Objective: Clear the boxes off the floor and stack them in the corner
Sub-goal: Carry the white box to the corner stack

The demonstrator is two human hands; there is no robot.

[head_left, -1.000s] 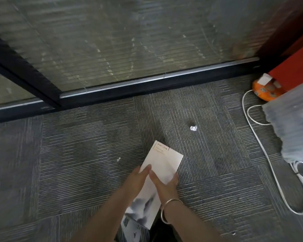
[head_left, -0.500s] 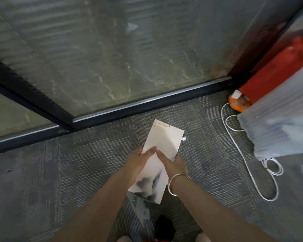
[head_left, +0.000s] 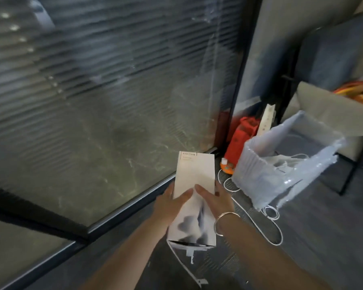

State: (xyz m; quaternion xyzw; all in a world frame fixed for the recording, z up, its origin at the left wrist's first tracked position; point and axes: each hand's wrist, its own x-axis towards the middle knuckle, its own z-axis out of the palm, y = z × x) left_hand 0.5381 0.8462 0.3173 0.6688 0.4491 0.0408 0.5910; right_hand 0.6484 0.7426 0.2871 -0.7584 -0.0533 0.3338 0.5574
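White box (head_left: 194, 185) held up off the carpet (head_left: 302, 258), in front of the glass wall (head_left: 92, 101); gripped at mid-length by left hand (head_left: 170, 203) and right hand (head_left: 215, 200), thumbs laid across the top face, fingers wrapped round the sides; near end open, flap hanging down; bracelet (head_left: 224, 219) on right wrist; to the right, on the floor, bubble-wrap sleeve (head_left: 281, 164), red bag (head_left: 241, 135) in the corner, white cable (head_left: 260, 218) looped between.

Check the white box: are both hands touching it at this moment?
Touching. The head view shows the left hand and right hand gripping the white box from either side, thumbs lying on its top face.
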